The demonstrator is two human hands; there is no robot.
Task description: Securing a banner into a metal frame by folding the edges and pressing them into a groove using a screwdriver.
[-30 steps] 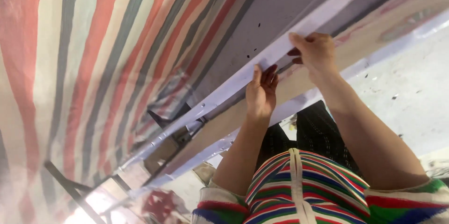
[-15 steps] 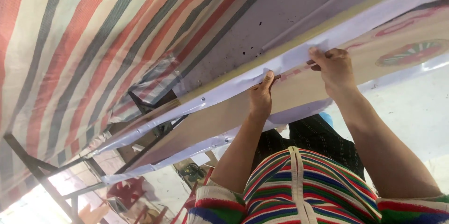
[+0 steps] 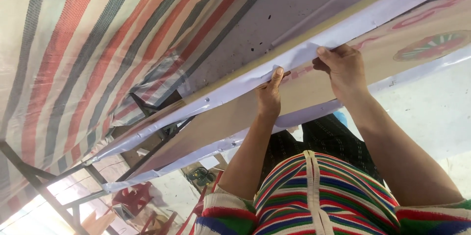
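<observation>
White sheeting (image 3: 230, 92) wraps the near edge of a long tan board (image 3: 274, 107) that runs across the view, under a striped tarp (image 3: 73, 43). You are at the step of folding the sheeting over that edge. Your right hand (image 3: 343, 68) clamps its fingers on the fold; your left hand (image 3: 269, 95) pinches it just beside. Next, I judge, you need to keep it taut while pressing it flat.

L hand (image 3: 269, 98), R hand (image 3: 343, 68): fingers pinched
</observation>
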